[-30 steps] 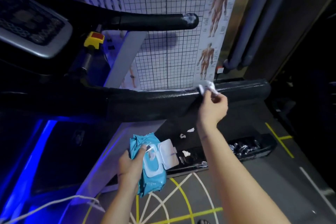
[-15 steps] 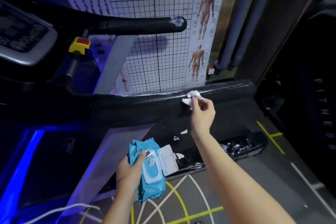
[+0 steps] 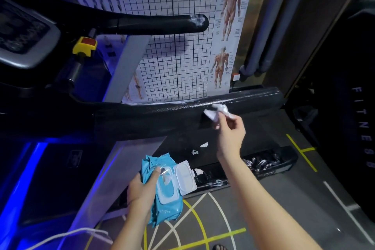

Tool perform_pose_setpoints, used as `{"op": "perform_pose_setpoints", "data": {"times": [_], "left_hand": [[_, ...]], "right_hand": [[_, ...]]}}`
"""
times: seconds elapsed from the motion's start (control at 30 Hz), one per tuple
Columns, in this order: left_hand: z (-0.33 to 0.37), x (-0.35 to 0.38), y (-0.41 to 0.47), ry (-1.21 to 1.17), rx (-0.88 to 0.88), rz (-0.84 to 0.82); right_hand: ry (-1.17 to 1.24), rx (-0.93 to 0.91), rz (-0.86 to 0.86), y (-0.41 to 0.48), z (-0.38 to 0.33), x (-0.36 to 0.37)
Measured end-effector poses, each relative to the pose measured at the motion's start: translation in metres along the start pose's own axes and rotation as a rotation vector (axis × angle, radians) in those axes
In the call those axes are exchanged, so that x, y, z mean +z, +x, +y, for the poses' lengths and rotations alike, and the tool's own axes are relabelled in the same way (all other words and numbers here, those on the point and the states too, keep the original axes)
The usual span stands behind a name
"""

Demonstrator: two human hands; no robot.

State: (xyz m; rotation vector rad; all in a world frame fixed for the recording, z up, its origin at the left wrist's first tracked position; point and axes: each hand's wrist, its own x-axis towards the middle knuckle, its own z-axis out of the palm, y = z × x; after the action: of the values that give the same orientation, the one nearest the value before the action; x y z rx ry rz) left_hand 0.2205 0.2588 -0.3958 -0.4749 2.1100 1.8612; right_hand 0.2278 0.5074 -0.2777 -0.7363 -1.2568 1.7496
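My right hand (image 3: 229, 136) pinches a crumpled white wipe (image 3: 218, 110) against the front of the black padded treadmill handrail (image 3: 154, 115). The rail's top shows a wet streak near the wipe. My left hand (image 3: 142, 189) grips a blue pack of wet wipes (image 3: 164, 195), held low in front of me with its white flip lid (image 3: 185, 175) hanging open to the right.
An upper black handlebar (image 3: 154, 22) with a worn white tip runs above the rail. The treadmill console (image 3: 24, 32) and a yellow stop button (image 3: 85, 45) are at left. A gridded anatomy poster (image 3: 174, 42) covers the wall. White scraps (image 3: 203, 145) lie on the treadmill deck below.
My right hand has slid the wipe a short way leftward along the handrail. The left hand keeps holding the pack in the same way.
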Motion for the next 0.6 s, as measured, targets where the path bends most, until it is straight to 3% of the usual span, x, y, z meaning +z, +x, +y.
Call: {"op": "perform_pose_setpoints", "data": {"times": [0.13,0.37,0.47,0.6], "left_hand": [[-0.001,0.004,0.001,0.003,0.013,0.004],[0.008,0.005,-0.002,-0.027,0.001,-0.009],[0.009,0.003,-0.003,-0.023,0.015,-0.014],[0.005,0.005,-0.004,-0.024,0.004,0.004]], "right_hand": [[-0.091,0.038,-0.182,-0.019,0.007,0.025],[0.159,0.120,0.080,0.040,-0.033,0.048],[0.343,0.193,0.082,0.049,-0.056,0.030],[0.282,0.195,0.063,0.028,-0.042,-0.007]]}}
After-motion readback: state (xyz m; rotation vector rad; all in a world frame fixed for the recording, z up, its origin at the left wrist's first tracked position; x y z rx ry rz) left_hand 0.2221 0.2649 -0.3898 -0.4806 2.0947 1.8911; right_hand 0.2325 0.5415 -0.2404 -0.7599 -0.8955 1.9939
